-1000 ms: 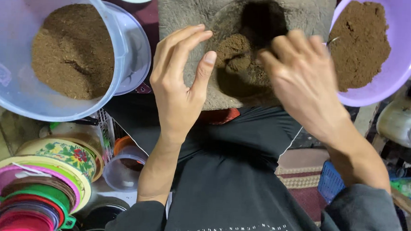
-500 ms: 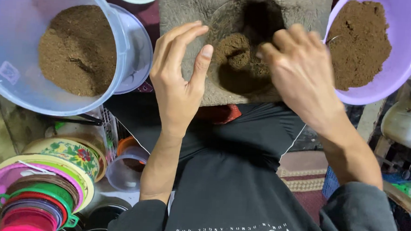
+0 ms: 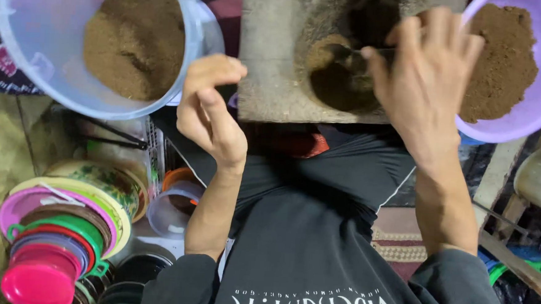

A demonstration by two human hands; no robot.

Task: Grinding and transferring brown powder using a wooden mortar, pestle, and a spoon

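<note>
A grey stone block with a round hollow lies in front of me, and brown powder sits in the hollow. My right hand hangs over the hollow, its thumb and fingers closed on what looks like a small dark spoon that dips into the powder. My left hand is off the block at its near left corner. Its fingers are loosely curled and hold nothing that I can see.
A purple bowl of brown powder stands at the right. At the left is a clear blue bucket with lighter powder. Stacked coloured plastic bowls and a small clear cup lie at lower left, a white vessel at right.
My left hand has drawn back from the hollow's edge toward me and curled its fingers. My right hand has shifted right and up, uncovering the powder in the hollow.
</note>
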